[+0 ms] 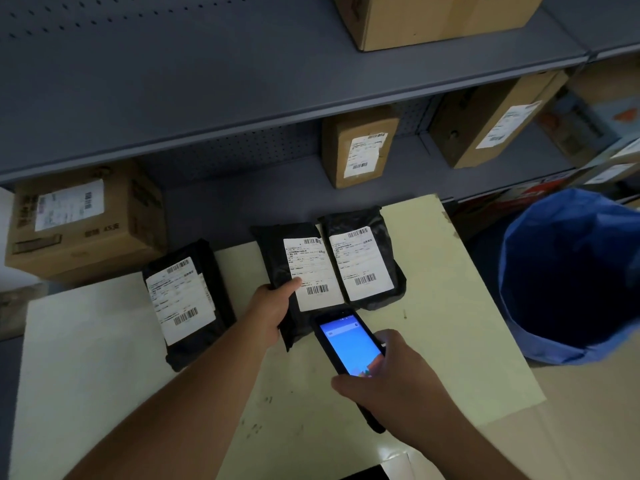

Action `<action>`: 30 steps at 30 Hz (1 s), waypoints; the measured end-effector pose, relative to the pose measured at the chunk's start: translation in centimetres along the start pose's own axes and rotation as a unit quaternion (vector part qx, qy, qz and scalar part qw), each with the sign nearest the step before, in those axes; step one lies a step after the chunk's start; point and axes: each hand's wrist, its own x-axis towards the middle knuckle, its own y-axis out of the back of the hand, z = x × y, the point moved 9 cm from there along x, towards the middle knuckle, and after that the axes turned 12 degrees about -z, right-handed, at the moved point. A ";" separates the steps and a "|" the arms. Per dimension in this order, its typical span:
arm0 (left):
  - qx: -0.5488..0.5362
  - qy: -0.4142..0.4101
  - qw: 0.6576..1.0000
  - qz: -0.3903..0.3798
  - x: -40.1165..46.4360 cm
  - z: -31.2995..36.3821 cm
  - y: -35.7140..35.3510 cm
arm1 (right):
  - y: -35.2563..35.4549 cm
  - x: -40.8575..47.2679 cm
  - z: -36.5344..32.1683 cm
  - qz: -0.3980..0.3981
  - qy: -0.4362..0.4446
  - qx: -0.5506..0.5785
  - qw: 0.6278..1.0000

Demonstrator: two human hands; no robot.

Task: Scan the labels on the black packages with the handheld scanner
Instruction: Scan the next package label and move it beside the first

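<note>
Where the pale worktop [450,306] meets the grey shelf [242,98], I see three black packages with white labels. The middle package [273,258] is my landmark. My left hand [273,303] holds its near left edge, fingers wrapped round it and the thumb pressed on its label [311,271]. Touching its right side lies the right package [363,258]. To its left, a gap apart, lies the left package [188,299]. Just in front of it my right hand [391,379] holds the scanner [349,344], fingers closed round the body, its blue screen lit and its top end at the label's near edge. Behind it, brown boxes [356,147] with labels stand on the shelf, and one big box [83,220] sits far left. Far to its right stands a blue bin [571,271] on the floor. The worktop has small dark marks.
</note>
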 end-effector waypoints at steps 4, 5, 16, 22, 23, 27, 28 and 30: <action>0.003 0.014 1.000 0.001 0.8 -0.2 -0.7 | 0.6 0.1 0.6 0.005 -0.005 -0.003 1.000; 0.006 0.015 1.000 0.003 0.9 -0.1 -0.9 | 0.8 0.0 0.8 0.008 -0.007 -0.004 1.000; 0.021 0.010 0.999 0.028 2.5 0.7 -1.8 | 2.1 -0.6 2.3 0.032 -0.026 0.021 0.999; 0.022 0.011 1.000 0.010 1.6 0.9 -2.5 | 1.6 -1.0 2.1 0.032 -0.023 0.009 0.999; 0.023 0.006 1.000 0.005 1.5 0.9 -2.4 | 1.4 -1.0 2.0 0.032 -0.022 0.007 0.999; 0.052 -0.011 0.998 0.016 1.0 1.0 -0.9 | 0.2 -1.3 1.5 0.022 -0.016 -0.004 1.000; 0.067 -0.016 0.997 0.025 0.7 1.1 -0.2 | -0.2 -1.3 1.2 0.019 -0.013 -0.006 1.000; 0.095 -0.019 0.994 0.047 0.1 1.3 1.0 | -0.9 -1.4 0.9 0.015 -0.011 -0.013 1.000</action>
